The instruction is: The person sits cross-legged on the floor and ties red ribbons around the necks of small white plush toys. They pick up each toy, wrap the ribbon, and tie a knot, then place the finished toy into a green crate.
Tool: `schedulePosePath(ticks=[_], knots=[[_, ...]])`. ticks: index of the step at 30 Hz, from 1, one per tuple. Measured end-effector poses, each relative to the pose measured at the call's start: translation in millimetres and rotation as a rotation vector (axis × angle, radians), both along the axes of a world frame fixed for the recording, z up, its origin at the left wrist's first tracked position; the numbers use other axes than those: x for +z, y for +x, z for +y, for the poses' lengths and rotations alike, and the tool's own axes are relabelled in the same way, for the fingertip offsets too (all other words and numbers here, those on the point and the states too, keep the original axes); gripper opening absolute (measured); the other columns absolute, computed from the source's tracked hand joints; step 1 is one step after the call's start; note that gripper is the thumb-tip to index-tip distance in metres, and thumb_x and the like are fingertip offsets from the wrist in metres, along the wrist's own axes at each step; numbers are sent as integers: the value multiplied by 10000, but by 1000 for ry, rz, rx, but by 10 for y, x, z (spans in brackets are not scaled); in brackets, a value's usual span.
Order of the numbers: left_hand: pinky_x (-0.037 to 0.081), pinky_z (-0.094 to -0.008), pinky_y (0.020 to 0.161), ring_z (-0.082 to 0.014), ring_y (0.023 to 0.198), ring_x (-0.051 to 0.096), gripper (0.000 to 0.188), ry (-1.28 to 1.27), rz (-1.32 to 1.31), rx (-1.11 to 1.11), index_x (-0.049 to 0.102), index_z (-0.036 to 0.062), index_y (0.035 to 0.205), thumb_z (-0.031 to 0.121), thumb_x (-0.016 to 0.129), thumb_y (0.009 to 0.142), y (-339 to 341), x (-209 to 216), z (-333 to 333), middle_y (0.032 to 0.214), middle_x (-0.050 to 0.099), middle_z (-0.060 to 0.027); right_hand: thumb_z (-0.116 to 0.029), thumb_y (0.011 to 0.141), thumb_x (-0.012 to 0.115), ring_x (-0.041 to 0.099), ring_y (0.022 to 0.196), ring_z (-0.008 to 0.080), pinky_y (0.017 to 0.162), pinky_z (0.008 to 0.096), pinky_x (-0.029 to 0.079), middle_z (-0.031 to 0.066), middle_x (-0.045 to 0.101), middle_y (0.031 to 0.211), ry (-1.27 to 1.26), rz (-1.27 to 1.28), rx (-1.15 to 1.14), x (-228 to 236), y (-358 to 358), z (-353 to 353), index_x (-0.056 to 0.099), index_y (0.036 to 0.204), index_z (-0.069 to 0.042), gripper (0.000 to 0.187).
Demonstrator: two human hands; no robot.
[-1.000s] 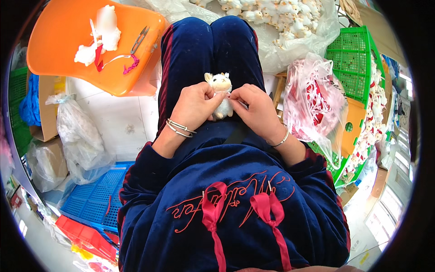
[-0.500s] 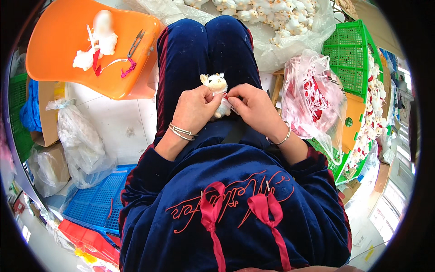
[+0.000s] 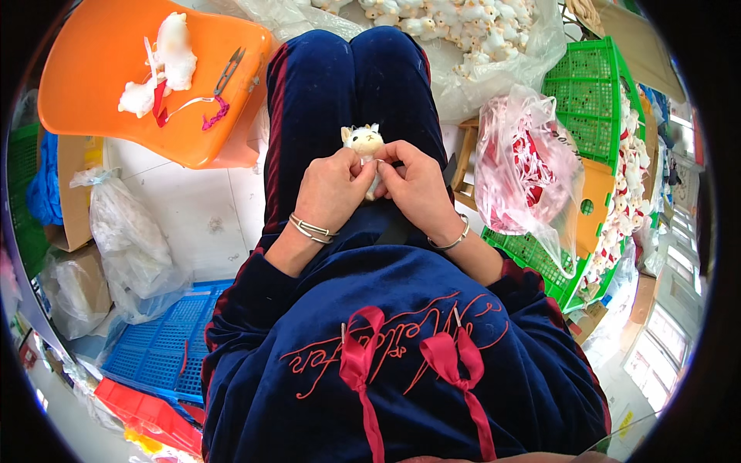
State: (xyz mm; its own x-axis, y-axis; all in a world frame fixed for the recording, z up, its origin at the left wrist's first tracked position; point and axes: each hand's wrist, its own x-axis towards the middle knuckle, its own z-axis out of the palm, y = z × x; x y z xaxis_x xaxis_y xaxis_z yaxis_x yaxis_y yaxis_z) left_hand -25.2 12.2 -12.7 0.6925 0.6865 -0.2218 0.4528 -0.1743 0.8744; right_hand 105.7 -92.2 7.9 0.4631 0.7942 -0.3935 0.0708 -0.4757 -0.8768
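A small white plush animal (image 3: pixel 363 140) with a cream face and little ears rests upright on my lap, facing up. My left hand (image 3: pixel 333 183) is closed at its neck from the left side, thumb and forefinger pinched together. From the right, my right hand (image 3: pixel 411 183) pinches at the same spot, its fingertips close to the left ones. What the right fingertips hold is hidden between the hands; a thin ribbon showed there a moment ago. The toy's lower body is mostly covered by my fingers.
An orange stool (image 3: pixel 93 69) at the left bears white plush toys (image 3: pixel 176 58), ribbons and thread snips (image 3: pixel 229 69). At the right are a clear bag (image 3: pixel 529 166) of red-and-white ribbons and a green crate (image 3: pixel 583 92). Many plush toys (image 3: pixel 463 27) lie on plastic ahead. A blue crate (image 3: pixel 158 332) stands lower left.
My right hand has moved left and closer to my left hand, meeting it at the toy's neck. The pale ribbon end near the right fingers no longer shows.
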Motion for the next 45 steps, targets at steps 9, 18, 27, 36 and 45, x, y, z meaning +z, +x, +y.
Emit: schedulePosePath(ticks=[9, 18, 27, 36, 45], knots=[[513, -321, 539, -207, 567, 690, 227, 16, -76, 17, 663, -40, 841, 157, 658, 955, -29, -78, -28, 674, 684, -156, -71, 987, 622, 648, 592, 168, 562, 315, 507, 112, 627, 792, 82, -163, 3, -112, 4, -15, 601, 948, 24, 105], [518, -403, 551, -325, 599, 667, 198, -39, -83, 45, 610, -22, 833, 128, 610, 962, -69, -119, -106, 674, 648, -197, -109, 1012, 613, 597, 543, 131, 529, 306, 476, 86, 632, 695, 74, -87, -59, -127, 25, 4, 590, 898, 10, 166], [525, -432, 608, -393, 673, 674, 203, -74, -50, 55, 612, -14, 956, 174, 565, 1014, -152, -1, -58, 745, 657, -210, -184, 1061, 561, 562, 535, 70, 517, 255, 464, 52, 672, 754, 65, 71, -149, 10, 151, -64, 668, 978, 24, 248], [557, -307, 556, -183, 557, 689, 460, -425, 50, 56, 578, -88, 1251, 323, 538, 1050, -85, 254, 56, 854, 728, -176, -152, 1074, 526, 565, 575, 67, 533, 234, 461, 33, 672, 831, 63, -138, 88, -69, 208, -166, 663, 1051, 19, 220], [483, -228, 466, -96, 543, 631, 450, -352, 79, 83, 493, -59, 1229, 253, 699, 979, 48, 102, -41, 929, 734, -138, -122, 1001, 604, 665, 673, 182, 656, 336, 539, 130, 693, 858, 72, 31, 92, 2, 242, -180, 658, 1036, 43, 177]])
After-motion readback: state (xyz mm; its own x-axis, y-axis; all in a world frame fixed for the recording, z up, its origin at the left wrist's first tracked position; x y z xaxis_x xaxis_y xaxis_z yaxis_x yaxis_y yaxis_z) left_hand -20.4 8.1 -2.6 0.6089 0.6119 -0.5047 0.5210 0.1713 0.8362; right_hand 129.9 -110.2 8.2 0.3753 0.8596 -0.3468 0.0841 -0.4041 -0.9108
